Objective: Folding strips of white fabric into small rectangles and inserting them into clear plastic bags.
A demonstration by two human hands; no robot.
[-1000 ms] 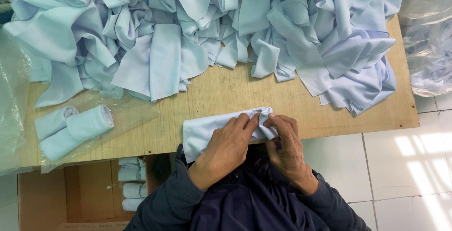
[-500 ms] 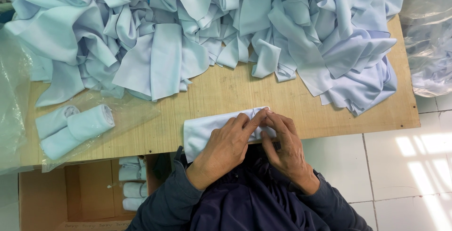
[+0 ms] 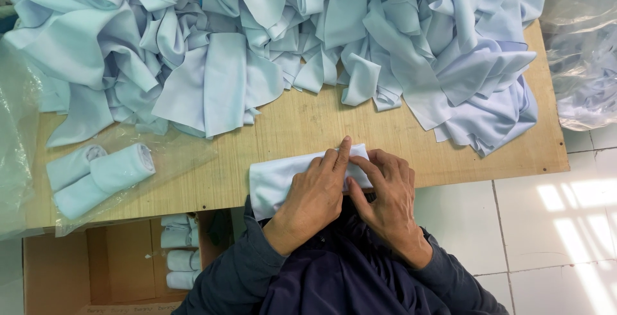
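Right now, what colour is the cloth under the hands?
Pale blue folded cloth, seen best in the head view.

My cloth [image 3: 276, 183] is pale blue, like the heap [image 3: 289, 39]; the desk [image 3: 308, 122] is light wood, my sleeves [image 3: 257, 257] dark navy.

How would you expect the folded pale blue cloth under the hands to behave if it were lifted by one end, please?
The folded cloth would probably droop and unfold, since the same fabric in the heap lies in soft creases. It looks thin and light. Only the left hand and right hand seem to hold its fold flat.
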